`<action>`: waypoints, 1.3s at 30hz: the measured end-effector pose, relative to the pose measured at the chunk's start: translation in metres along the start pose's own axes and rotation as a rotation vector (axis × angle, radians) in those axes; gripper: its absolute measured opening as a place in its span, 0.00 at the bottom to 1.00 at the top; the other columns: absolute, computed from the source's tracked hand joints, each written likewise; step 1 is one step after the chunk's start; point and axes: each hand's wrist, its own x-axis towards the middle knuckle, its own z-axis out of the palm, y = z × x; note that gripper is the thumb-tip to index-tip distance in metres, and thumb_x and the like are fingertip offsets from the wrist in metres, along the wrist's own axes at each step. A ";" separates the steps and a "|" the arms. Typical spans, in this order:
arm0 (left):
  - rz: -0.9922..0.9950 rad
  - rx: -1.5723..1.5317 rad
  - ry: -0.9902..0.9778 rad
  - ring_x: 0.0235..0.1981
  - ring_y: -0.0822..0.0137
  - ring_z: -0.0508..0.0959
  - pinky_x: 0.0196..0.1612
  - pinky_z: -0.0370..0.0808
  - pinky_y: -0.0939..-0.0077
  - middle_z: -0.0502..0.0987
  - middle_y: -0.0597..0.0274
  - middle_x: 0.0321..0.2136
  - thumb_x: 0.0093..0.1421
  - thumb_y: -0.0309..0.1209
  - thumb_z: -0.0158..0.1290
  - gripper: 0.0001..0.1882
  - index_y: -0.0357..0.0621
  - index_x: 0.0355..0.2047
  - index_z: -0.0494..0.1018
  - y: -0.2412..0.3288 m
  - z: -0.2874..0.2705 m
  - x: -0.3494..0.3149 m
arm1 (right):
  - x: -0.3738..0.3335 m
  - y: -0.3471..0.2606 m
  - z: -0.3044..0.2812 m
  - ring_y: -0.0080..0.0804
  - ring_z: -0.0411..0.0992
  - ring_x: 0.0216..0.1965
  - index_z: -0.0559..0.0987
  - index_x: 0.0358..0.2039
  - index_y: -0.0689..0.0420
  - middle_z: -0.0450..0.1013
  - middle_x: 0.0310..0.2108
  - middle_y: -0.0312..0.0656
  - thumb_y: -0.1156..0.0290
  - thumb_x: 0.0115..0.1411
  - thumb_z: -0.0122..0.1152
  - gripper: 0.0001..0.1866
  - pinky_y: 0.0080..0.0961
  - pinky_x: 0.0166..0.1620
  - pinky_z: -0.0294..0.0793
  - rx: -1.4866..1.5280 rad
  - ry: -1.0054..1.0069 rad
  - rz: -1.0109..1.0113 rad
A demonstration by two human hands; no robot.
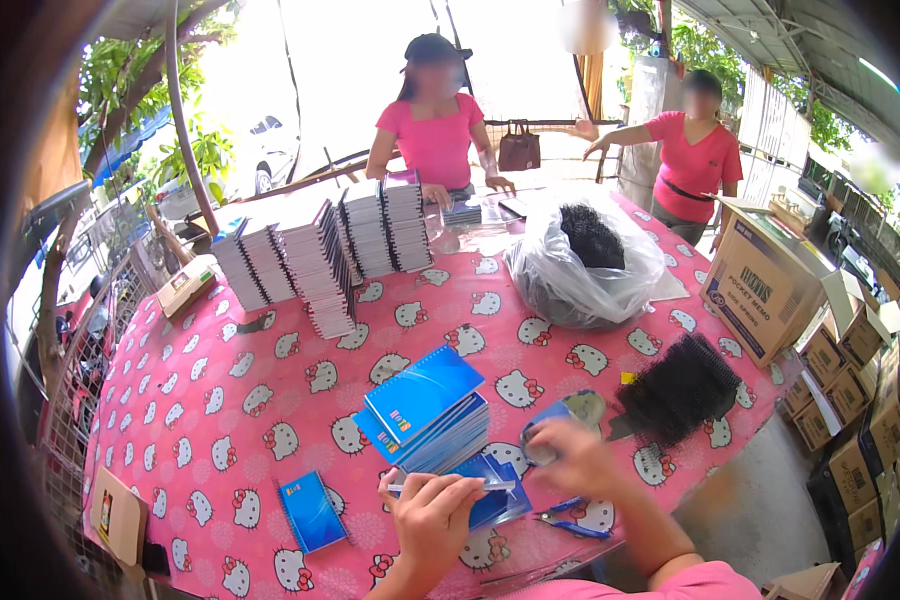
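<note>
Here at the near edge of the pink desk [370,350], the left hand [435,515] has its fingers closed around a thin pale strip [497,487], held just above blue covers in front of the stack of blue notebooks [425,395]! Over to the right hand [575,460], blurred, fingers curled at a greyish object [538,452]; whether they grip it, I can't tell. Blue-handled pliers [578,522] lie just beside, close to the near edge, and a lone blue notebook [312,512] sits left of the left hand. Toward the right edge, a heap of black coils [682,390]; two people in pink stand beyond the far edge!
</note>
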 end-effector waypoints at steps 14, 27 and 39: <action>-0.003 -0.073 -0.035 0.29 0.73 0.73 0.50 0.54 0.68 0.80 0.74 0.26 0.48 0.31 0.64 0.05 0.51 0.27 0.81 0.000 -0.002 0.003 | -0.025 0.170 -0.089 0.51 0.73 0.37 0.75 0.32 0.61 0.71 0.35 0.52 0.67 0.52 0.64 0.12 0.41 0.40 0.74 -0.923 0.161 0.601; -0.027 -0.059 0.007 0.32 0.72 0.73 0.54 0.51 0.57 0.79 0.77 0.26 0.47 0.41 0.66 0.10 0.54 0.26 0.79 -0.003 0.005 -0.004 | 0.017 -0.021 -0.032 0.33 0.73 0.26 0.82 0.28 0.57 0.75 0.28 0.40 0.70 0.48 0.68 0.07 0.28 0.30 0.72 -0.104 0.126 0.176; -0.027 -0.072 0.020 0.29 0.73 0.73 0.51 0.52 0.60 0.79 0.76 0.25 0.47 0.41 0.66 0.10 0.55 0.26 0.79 0.000 0.007 -0.002 | 0.006 -0.064 0.001 0.22 0.70 0.27 0.82 0.34 0.58 0.73 0.29 0.37 0.71 0.56 0.64 0.06 0.18 0.29 0.68 0.210 -0.048 0.156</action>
